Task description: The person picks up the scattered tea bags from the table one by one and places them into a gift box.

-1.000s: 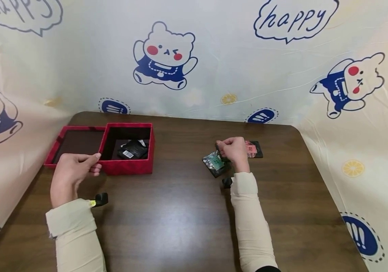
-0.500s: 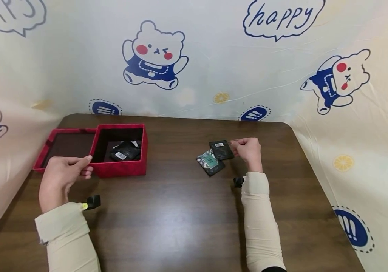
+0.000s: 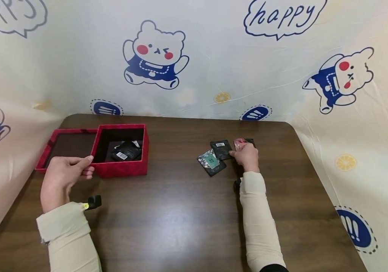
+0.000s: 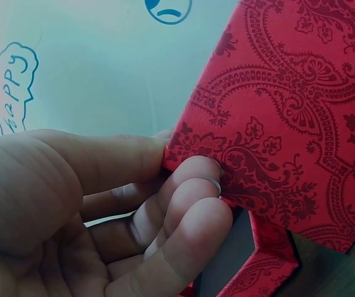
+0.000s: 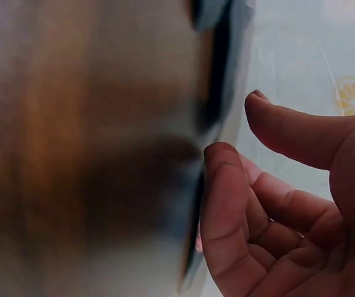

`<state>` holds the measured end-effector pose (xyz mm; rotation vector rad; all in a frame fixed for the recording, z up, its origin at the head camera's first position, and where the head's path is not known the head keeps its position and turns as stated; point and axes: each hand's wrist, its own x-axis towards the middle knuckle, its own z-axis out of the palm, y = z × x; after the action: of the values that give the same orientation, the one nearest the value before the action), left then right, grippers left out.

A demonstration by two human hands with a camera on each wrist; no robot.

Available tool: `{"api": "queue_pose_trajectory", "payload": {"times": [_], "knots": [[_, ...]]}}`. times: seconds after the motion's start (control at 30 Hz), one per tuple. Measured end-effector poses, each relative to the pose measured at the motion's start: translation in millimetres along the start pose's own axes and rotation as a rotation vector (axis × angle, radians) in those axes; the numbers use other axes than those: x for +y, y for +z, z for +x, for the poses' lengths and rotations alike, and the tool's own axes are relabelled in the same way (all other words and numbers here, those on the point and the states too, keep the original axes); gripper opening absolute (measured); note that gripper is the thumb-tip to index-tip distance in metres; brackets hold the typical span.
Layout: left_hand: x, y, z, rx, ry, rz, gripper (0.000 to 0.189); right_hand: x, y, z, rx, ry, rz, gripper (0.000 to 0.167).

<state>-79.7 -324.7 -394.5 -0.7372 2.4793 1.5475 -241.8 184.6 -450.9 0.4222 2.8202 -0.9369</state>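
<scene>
Partly hiding pink packet (image 3: 239, 143) with right hand (image 3: 247, 156) (holding fingers loose beside black packet (image 3: 221, 149)) — gripping red box (image 3: 120, 170) at its corner with left hand (image 3: 65, 175) — on brown table (image 3: 173, 211), before cartoon-printed cloth (image 3: 214, 56).

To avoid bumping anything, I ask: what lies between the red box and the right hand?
The head view shows bare table, then a green-labelled packet and a black packet.

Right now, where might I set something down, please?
The brown wooden table is bare between and right of the cream sleeves and between the red open box and dark square packets. Crowded: around the packets and right fingers, and left of the box, at the shallow red tray.
</scene>
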Motion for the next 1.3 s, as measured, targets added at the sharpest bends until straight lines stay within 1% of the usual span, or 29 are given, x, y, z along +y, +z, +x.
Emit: {"api": "queue_pose_trajectory", "payload": {"times": [0.07,0.2,0.33,0.47,0.6,0.7,0.77,0.8,0.83,0.87,0.93,1.0,1.03,1.07,1.13,1.2,1.3], "knots": [[0.3,-0.1,0.1,0.000,-0.005,-0.012,0.068,0.6,4.6,1.9,0.000,0.005,-0.012,0.048],[1.1,0.0,-0.4,-0.001,-0.010,-0.019,0.069,0.2,11.1,4.0,0.031,0.006,-0.042,0.062],[2.2,0.3,-1.4,-0.004,-0.007,-0.024,0.068,-1.7,13.6,2.5,0.034,0.025,-0.050,0.070],[2.8,0.2,-2.1,-0.002,-0.004,-0.029,0.068,-3.4,12.9,0.8,0.019,0.013,-0.034,0.075],[2.3,-0.4,-2.1,-0.008,0.005,-0.010,0.068,-3.4,11.6,-0.1,-0.015,0.003,-0.035,0.071],[2.0,-0.3,-2.3,-0.012,0.002,-0.004,0.068,-2.5,9.6,-1.2,-0.019,-0.003,-0.054,0.060],[2.4,-0.5,-2.9,-0.010,0.003,-0.005,0.068,-2.5,7.9,-1.8,-0.005,-0.024,-0.063,0.051],[2.7,-0.5,-3.2,-0.007,0.006,-0.012,0.067,-2.9,7.1,-1.9,0.006,-0.037,-0.042,0.043],[2.7,-0.5,-3.3,-0.006,0.008,-0.018,0.066,-2.7,6.2,-1.9,0.000,-0.039,0.021,0.035],[2.6,-0.6,-3.3,-0.006,0.009,-0.018,0.066,-2.3,5.2,-2.1,-0.015,-0.040,0.109,0.030],[2.3,-0.4,-2.9,-0.006,0.011,-0.020,0.066,-0.3,3.2,-1.9,-0.056,-0.029,0.325,0.023],[2.0,0.0,-2.3,-0.011,0.005,-0.023,0.066,2.7,1.0,-2.0,-0.100,0.018,0.554,0.015],[1.7,0.1,-2.0,-0.015,0.001,-0.020,0.066,4.5,-0.1,-1.8,-0.121,0.048,0.642,0.016],[1.5,0.2,-1.7,-0.015,-0.002,-0.017,0.066,6.1,-0.9,-1.6,-0.132,0.064,0.690,0.019],[1.3,-0.1,-1.4,-0.017,-0.001,-0.013,0.064,8.0,-1.8,-0.9,-0.140,0.090,0.729,0.020],[1.3,-0.7,-1.3,-0.016,-0.001,-0.009,0.063,8.9,-2.0,-0.2,-0.146,0.101,0.751,0.018],[1.2,-1.2,-0.9,-0.018,-0.011,-0.003,0.066,8.9,-1.6,1.2,-0.147,0.114,0.817,0.012]]}}
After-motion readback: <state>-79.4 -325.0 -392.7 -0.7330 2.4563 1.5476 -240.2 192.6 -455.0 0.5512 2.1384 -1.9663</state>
